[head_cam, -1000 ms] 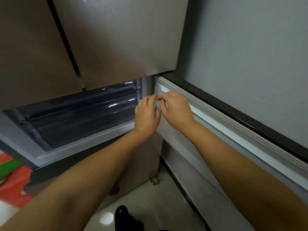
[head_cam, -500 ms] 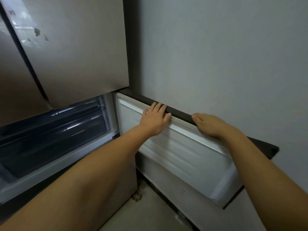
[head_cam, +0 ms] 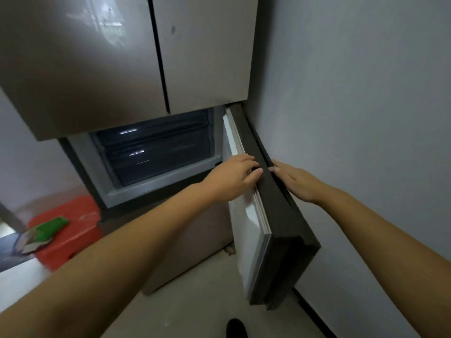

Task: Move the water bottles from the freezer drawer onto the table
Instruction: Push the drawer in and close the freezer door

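The lower freezer door point(head_cam: 283, 215) of the beige fridge stands swung wide open to the right, close to the wall. My left hand point(head_cam: 231, 179) lies on the top edge of the door from its white inner side, fingers over the dark rim. My right hand point(head_cam: 295, 181) rests with straight fingers on the door's outer side. Inside the opening, dark translucent freezer drawers point(head_cam: 156, 152) are pushed in. No water bottle is visible.
The grey wall point(head_cam: 366, 118) runs just right of the open door. A red stool point(head_cam: 70, 230) with a green packet point(head_cam: 48, 230) on it stands at the lower left. The closed upper fridge doors point(head_cam: 122, 57) overhang the freezer. My dark shoe point(head_cam: 235, 329) is on the pale floor.
The door has swung further open toward the wall. My hands slid along its top edge, and my view pulled back and turned left, bringing the red stool into sight.
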{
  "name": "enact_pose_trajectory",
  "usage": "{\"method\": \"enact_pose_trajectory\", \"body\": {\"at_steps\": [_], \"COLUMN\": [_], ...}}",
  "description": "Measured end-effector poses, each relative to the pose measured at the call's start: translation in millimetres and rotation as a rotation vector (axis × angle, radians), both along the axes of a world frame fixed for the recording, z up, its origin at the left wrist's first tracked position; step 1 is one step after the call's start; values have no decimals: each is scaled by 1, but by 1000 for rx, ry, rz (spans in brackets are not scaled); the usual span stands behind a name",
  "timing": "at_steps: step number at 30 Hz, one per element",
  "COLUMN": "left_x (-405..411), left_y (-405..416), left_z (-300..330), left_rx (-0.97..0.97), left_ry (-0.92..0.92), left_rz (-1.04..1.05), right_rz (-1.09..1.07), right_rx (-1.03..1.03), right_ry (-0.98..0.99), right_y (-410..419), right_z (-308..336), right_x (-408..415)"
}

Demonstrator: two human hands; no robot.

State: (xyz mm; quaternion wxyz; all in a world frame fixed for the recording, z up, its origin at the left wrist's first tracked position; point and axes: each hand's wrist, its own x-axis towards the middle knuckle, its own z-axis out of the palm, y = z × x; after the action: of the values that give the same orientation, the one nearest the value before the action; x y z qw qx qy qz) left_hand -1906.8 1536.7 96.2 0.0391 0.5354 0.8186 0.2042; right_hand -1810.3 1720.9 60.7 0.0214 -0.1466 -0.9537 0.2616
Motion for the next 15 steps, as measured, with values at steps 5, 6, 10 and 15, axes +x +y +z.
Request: {"method": "enact_pose_trajectory", "body": {"at_steps": [5, 6, 10, 15], "left_x": [15, 12, -15, -58], "left_y": [-66, -71, -85, -117], "left_z": [8, 7, -12, -45], "left_rx": [-306, -381, -538, -517], "left_ry": [46, 90, 316, 534], "left_rz": [27, 77, 311, 589], "right_rz": [155, 180, 254, 335], "right_rx": [161, 219, 425, 486], "right_ry": [48, 31, 21, 127], "right_y": [-27, -32, -55, -86], "right_z": [-25, -26, -27, -44], "right_x": [-50, -61, -102, -162]}}
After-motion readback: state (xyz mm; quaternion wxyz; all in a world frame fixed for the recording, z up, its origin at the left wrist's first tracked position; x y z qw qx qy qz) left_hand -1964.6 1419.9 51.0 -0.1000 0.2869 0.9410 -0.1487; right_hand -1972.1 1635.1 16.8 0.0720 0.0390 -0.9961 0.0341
